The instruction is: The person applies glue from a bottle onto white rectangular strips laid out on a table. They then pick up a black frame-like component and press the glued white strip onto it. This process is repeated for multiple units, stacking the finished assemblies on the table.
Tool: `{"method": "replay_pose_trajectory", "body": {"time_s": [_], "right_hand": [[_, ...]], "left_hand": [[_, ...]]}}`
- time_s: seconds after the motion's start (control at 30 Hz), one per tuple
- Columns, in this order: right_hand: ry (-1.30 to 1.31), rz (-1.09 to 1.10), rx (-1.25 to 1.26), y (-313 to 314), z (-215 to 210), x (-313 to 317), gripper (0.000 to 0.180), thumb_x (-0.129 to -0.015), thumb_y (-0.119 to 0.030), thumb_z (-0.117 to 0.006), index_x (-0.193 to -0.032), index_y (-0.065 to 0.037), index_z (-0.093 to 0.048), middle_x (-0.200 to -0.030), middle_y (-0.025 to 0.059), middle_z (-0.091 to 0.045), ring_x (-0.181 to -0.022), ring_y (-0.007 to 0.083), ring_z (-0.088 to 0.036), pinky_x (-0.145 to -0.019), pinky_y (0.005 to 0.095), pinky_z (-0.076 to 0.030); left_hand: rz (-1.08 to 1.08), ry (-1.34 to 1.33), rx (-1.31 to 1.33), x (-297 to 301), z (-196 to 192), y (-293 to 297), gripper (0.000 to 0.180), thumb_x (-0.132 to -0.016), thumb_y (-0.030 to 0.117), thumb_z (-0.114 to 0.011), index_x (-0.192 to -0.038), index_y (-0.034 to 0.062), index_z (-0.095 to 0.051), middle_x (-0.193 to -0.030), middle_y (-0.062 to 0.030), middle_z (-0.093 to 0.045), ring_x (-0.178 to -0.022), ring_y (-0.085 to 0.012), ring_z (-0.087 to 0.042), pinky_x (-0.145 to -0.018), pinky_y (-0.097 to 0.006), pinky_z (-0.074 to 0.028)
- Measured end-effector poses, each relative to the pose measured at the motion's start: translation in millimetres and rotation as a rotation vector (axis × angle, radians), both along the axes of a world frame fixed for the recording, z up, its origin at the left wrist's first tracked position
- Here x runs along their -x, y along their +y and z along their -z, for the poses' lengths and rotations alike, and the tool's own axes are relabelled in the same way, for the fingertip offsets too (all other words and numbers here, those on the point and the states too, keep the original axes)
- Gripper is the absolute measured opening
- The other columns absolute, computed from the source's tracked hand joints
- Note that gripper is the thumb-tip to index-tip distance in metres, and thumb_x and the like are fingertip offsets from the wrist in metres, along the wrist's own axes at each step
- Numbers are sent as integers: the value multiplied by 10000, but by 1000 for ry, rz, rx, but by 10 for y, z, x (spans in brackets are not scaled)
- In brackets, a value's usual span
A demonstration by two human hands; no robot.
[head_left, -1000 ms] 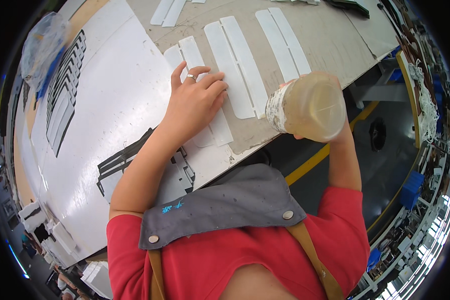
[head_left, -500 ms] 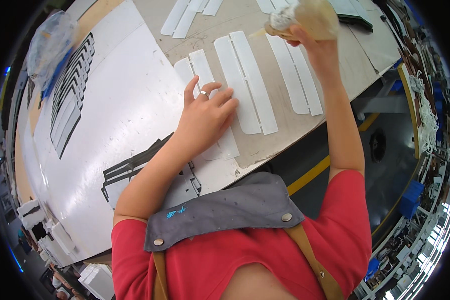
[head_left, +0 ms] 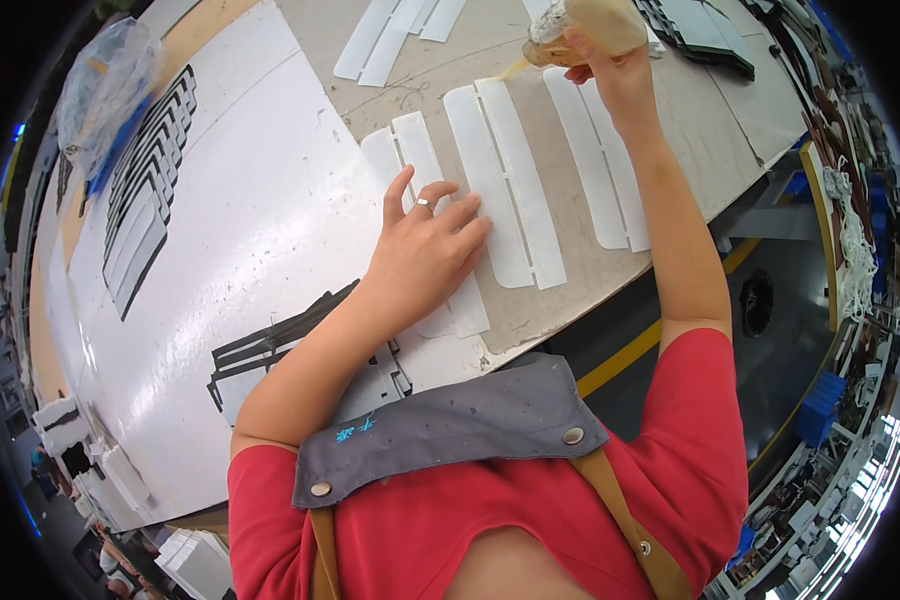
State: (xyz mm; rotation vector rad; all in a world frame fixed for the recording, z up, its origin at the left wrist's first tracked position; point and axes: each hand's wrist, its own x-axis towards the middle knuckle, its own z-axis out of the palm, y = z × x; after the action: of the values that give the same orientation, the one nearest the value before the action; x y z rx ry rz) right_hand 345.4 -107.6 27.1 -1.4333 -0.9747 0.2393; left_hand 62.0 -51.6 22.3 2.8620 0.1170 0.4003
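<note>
My right hand [head_left: 618, 88] grips a translucent squeeze bottle [head_left: 612, 26] of yellowish liquid, likely glue, tipped so that its thin nozzle points left. The nozzle tip is at the far end of a white slotted strip panel [head_left: 526, 235], seemingly touching it. My left hand [head_left: 422, 252], a ring on one finger, lies palm down over another white strip panel [head_left: 467, 312] to the left. Its fingers are spread and hold nothing; the hand covers that panel's middle. To the right lies a third white panel [head_left: 598, 175], partly behind my right arm.
More white panels [head_left: 378, 40] lie at the far side. A row of dark-edged pieces [head_left: 150, 200] and a clear plastic bag [head_left: 105, 90] are at the left. Black-edged parts [head_left: 270, 345] lie beneath my left forearm; others [head_left: 705, 40] are far right. The table's edge [head_left: 560, 318] runs close to my apron.
The bottle has shifted left and its nozzle has come to the far end of the middle panel. My left hand stays over the left panel; the whole view has shifted slightly.
</note>
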Motion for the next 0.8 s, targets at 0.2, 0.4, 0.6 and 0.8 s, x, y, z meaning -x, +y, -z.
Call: {"method": "replay_pose_trajectory", "body": {"time_s": [0.2,0.4,0.6,0.8], "right_hand": [[110,-17,-31,-132,-9,49,306,-830,-259,-681,-981,-16,-574,-757,40,-610,-487,102,-541,-429,214,-431],[161,7,30,-495,-30,235,362,-830,-316,-673,-990,-15,-551,-774,40,-598,-507,93,-524,-418,210,-414],[237,-12,84,-844,-84,465,397,-806,-281,-708,-1038,-18,-523,-812,46,-595,-500,69,-522,-410,186,-414],[284,-47,118,-1184,-39,619,403,-825,-292,-675,-1048,-1,-507,-831,56,-586,-579,105,-550,-421,220,-410]], "left_hand": [[-9,-4,-10,1,9,-6,161,-787,142,-641,-946,147,-619,-1061,11,-607,-1096,-232,-519,-1060,-497,-174],[-13,20,-26,3,-13,-16,173,-795,133,-637,-966,151,-619,-1077,12,-608,-1107,-242,-514,-1055,-498,-177],[-12,51,-49,14,-34,-28,179,-809,125,-625,-986,155,-627,-1088,9,-609,-1115,-245,-508,-1054,-499,-169],[-7,45,-85,7,-41,-40,183,-811,126,-623,-992,151,-632,-1093,5,-609,-1116,-245,-507,-1056,-495,-167]]}}
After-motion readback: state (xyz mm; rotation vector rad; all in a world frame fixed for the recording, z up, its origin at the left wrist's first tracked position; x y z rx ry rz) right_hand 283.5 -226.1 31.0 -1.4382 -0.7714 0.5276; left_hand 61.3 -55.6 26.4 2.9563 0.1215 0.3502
